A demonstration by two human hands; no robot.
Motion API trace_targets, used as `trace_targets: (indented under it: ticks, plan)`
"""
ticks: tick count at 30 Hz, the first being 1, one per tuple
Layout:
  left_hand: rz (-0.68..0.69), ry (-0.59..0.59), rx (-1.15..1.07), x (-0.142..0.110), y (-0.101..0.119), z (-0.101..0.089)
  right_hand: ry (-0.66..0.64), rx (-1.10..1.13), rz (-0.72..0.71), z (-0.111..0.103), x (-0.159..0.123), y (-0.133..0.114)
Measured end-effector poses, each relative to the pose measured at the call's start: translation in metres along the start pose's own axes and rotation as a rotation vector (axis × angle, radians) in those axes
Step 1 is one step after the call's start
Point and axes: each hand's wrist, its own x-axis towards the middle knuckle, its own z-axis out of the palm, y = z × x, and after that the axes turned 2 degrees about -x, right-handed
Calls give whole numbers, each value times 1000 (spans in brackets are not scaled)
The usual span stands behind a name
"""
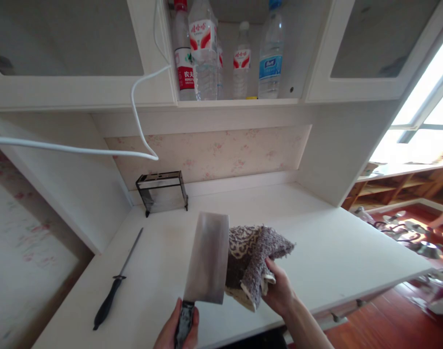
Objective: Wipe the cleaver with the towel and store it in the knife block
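My left hand [170,325] is closed round the dark handle of a cleaver [208,259], whose broad blade points up and away over the white counter. In my right hand [279,291] is a bunched grey-brown patterned cloth [257,259], gripped at its right side. The cloth's left edge lies right beside the blade; whether it touches the steel I cannot tell. On the counter to the left lies a sharpening steel [115,281] with a black handle, its rod pointing away from me. A black-framed knife block [163,191] with clear sides stands at the back left.
Plastic bottles [242,63] stand in the open middle of the wall cabinet above the counter [316,242]. A white cable [75,148] hangs across the upper left. Pots and lids [406,232] sit on the red floor at right, near a window.
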Motion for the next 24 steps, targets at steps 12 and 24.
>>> trace_targets:
  ticks: [12,24]
  plan:
    - [27,58,129,4,-9,-7,-169,32,45,24,-7,13]
    - [80,164,288,5,-16,-9,-209,31,66,42,-9,33]
